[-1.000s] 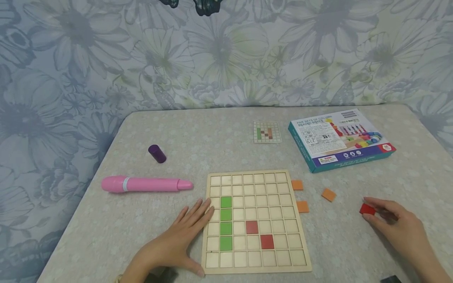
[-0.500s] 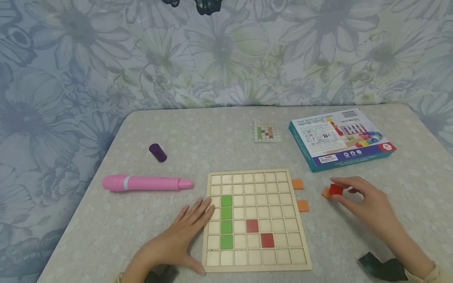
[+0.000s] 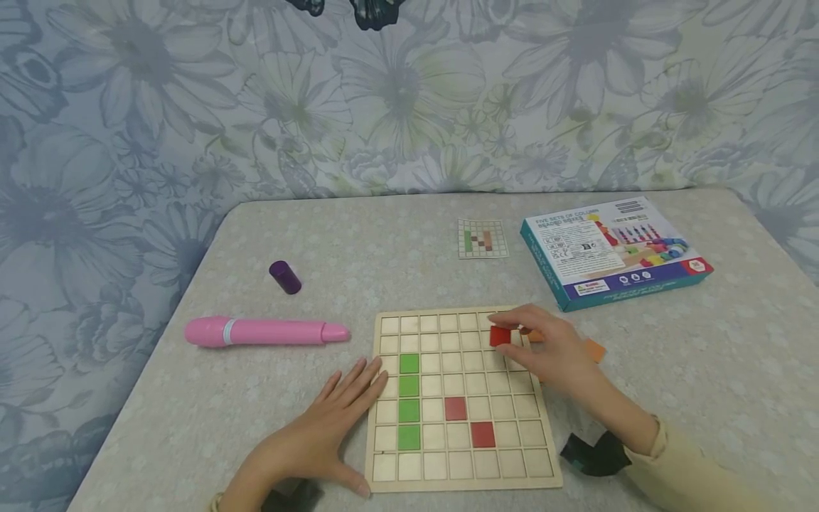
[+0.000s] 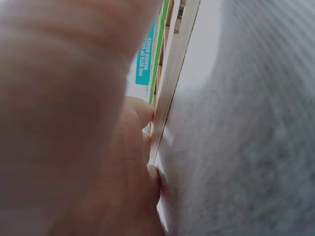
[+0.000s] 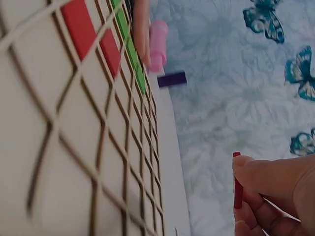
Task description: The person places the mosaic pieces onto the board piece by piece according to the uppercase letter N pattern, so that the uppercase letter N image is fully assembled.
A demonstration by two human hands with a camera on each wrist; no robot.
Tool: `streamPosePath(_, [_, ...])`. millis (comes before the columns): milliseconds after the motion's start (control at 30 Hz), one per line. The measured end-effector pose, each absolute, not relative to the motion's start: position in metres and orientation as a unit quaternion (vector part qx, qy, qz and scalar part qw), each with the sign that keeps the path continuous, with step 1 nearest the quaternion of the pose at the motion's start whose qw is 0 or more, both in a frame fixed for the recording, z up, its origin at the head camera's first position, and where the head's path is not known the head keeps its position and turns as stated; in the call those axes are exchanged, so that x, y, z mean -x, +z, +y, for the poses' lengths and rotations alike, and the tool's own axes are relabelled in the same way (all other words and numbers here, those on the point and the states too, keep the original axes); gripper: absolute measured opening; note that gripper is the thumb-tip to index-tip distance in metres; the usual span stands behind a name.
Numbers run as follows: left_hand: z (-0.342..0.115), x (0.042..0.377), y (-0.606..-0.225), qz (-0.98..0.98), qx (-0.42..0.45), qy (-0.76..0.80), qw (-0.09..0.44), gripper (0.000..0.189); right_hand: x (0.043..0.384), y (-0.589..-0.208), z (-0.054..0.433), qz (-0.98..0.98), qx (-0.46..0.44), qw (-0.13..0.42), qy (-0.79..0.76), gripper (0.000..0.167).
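Within the last second, the right hand (image 3: 552, 350) has brought a red square tile (image 3: 500, 336) leftward from the right side of the counter (image 3: 377, 249), past the loose orange tile (image 3: 595, 350), to above the far right corner of the wooden grid board (image 3: 463, 488). Thumb and fingers pinch the tile; the right wrist view shows it apart from the grid, so it is not yet in any cell. I judge the carry across to be nearly done, with setting down still open.

The left hand (image 3: 328, 427) has stayed put, holding nothing, fingers spread wide against the board's left edge, thumb by its near left corner; it probably steadies the board.

Four green tiles (image 3: 409, 386) fill part of the second column from the left, and two red tiles (image 3: 456, 409) sit corner to corner, unchanged. The small pattern card (image 3: 483, 239) lies near the counter's far edge.
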State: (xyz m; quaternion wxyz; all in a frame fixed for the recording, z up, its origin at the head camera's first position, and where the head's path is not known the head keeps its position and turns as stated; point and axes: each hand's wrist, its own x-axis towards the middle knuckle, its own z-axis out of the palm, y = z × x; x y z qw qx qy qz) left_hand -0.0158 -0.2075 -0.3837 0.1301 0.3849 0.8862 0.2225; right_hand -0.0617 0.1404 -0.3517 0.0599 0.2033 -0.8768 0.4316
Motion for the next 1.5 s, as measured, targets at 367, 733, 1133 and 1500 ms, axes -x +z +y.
streamPosePath(367, [-0.208,0.016,-0.384,0.887,-0.384,0.222,0.128,0.127,0.054,-0.375,0.078,-0.85,-0.232,-0.048,0.47,0.035])
streamPosePath(733, [-0.207,0.016,-0.383,0.888,-0.373,0.226,0.147,0.127,0.053,-0.384,0.064,-0.855,-0.245,-0.066,0.453,0.035])
streamPosePath(1133, [-0.208,0.016,-0.385,0.886,-0.382,0.228,0.133,0.127,0.053,-0.383,0.063,-0.866,-0.269,-0.06,0.418,0.036])
streamPosePath(1500, [-0.208,0.016,-0.384,0.887,-0.384,0.222,0.128,0.128,0.055,-0.359,0.095,-0.851,-0.244,-0.038,0.464,0.029])
